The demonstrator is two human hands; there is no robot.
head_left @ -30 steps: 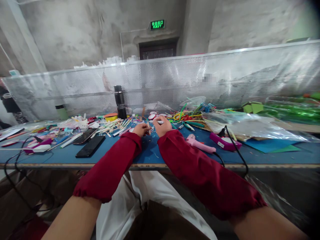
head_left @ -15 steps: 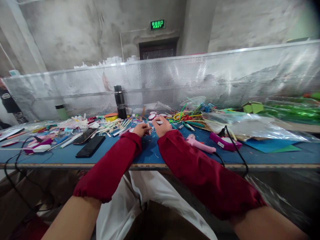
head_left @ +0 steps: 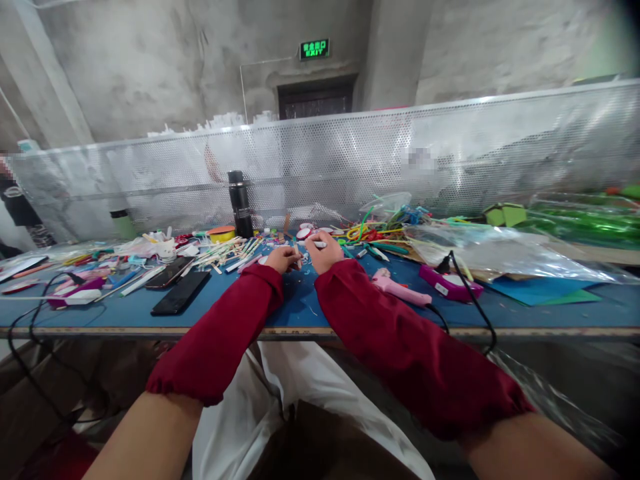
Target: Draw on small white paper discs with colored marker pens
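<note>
My left hand [head_left: 281,258] rests on the blue table top [head_left: 300,307] with its fingers pinched on a small thin piece that I cannot make out. Close beside it, my right hand [head_left: 324,253] is closed round a white pen-like stick [head_left: 317,245] that points left toward the left hand. Both forearms wear dark red sleeve covers. The two hands almost touch at the middle of the table.
A black flask [head_left: 241,203] stands behind the hands. Two dark phones [head_left: 180,292] lie left, a pink glue gun [head_left: 397,287] and a purple one [head_left: 450,283] with cables right. Coloured sticks, wires and plastic bags crowd the back, before a perforated metal screen [head_left: 450,153].
</note>
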